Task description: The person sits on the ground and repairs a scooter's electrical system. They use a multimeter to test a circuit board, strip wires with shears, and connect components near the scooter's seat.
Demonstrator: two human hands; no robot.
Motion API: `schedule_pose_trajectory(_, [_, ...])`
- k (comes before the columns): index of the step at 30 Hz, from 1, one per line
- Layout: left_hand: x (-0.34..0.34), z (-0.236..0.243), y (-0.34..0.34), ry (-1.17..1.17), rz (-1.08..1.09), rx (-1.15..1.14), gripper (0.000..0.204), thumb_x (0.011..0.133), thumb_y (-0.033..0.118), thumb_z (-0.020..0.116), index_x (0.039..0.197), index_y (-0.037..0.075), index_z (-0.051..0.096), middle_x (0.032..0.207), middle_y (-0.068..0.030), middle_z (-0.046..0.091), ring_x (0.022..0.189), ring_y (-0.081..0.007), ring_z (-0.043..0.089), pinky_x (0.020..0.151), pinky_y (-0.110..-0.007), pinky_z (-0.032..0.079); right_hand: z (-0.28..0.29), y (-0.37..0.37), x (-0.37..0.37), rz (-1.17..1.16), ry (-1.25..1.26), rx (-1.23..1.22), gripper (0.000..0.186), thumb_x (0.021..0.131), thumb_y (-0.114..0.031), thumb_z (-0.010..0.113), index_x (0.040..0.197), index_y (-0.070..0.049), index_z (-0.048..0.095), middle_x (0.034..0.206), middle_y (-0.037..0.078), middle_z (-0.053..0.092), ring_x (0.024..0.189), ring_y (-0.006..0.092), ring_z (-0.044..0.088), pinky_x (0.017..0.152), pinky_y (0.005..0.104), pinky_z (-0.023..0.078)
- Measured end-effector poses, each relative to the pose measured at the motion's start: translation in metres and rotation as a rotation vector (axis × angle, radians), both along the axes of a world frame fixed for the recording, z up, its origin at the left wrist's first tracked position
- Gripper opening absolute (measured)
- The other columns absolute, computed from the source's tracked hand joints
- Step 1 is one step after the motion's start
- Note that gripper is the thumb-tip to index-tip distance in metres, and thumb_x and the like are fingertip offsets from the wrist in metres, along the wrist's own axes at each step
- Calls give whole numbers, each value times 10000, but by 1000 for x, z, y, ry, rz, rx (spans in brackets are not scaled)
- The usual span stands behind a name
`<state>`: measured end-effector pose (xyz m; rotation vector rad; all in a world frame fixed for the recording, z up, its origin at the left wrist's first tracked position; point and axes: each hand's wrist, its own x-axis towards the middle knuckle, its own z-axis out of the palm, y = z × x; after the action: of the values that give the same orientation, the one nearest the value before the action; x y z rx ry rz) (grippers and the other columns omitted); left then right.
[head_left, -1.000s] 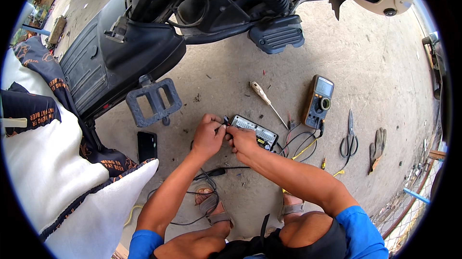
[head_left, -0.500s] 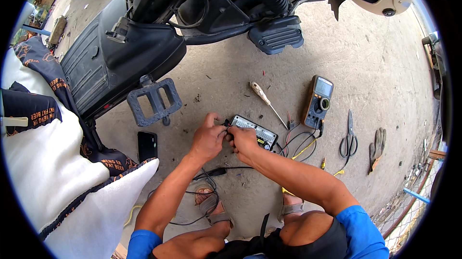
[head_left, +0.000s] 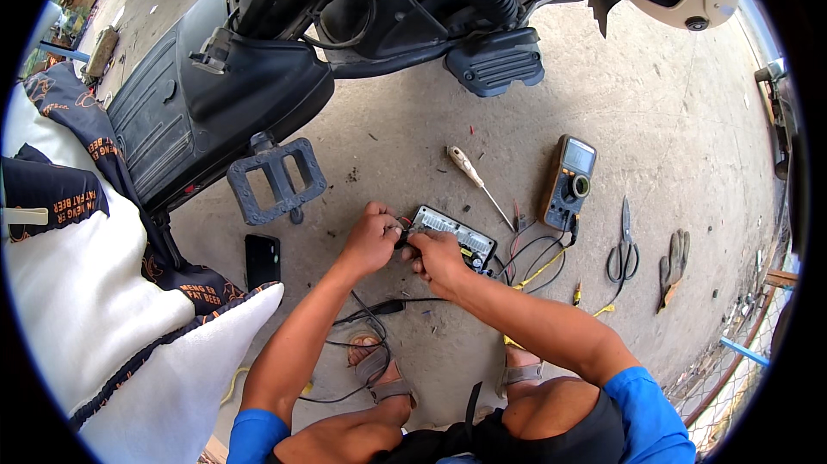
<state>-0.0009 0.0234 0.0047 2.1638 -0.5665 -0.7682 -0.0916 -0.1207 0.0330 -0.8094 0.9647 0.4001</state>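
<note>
My left hand [head_left: 372, 240] is closed, its fingers curled round the wires. Thin red and dark wires [head_left: 404, 222] show at its fingertips, and a short black piece lies between the two hands. Close beside it, my right hand [head_left: 438, 255] is also pinched shut at these wires, over the left end of an opened electronic box [head_left: 457, 228]. That box is a dark case with pale, ribbed-looking parts inside; my right hand hides its near left part. A black cable [head_left: 369, 312] loops on the ground below my left forearm.
Right of the box lie a screwdriver [head_left: 466, 167], a multimeter [head_left: 569, 180] with a tape roll [head_left: 581, 186] on it, test leads, scissors [head_left: 624, 253] and a glove [head_left: 674, 266]. A black phone-like object [head_left: 263, 261] lies left. The motorbike's pedal [head_left: 276, 181] juts out above.
My left hand has shifted slightly and its fingers have curled in more. Red wires now show more plainly at its fingertips. My right hand has barely moved.
</note>
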Motion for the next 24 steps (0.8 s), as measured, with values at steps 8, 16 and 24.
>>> schedule_pose_trajectory(8, [1,2,0,28,20,4,119,853,71,667,911,-29,695,1154,-130,584,1027,-278,601,855,-371,497,2,0,1,46,75,-23,132,922,-168,636,945,-40,614,721,65,616,461,94,446,365,255,275])
schedule_pose_trajectory(16, [-2,6,0,-40,41,-27,82,812,6,686,880,-39,690,1098,-127,599,948,-279,622,807,-362,503,4,-4,-3,-60,92,45,95,925,-152,652,908,-64,623,749,56,645,486,75,448,369,229,276])
schedule_pose_trajectory(24, [-8,11,-4,-271,-35,-125,105,790,-90,630,869,-41,679,1041,-129,596,942,-280,616,779,-380,498,9,-9,15,29,-48,-71,151,909,-181,684,862,-39,666,718,47,681,480,80,484,396,246,312])
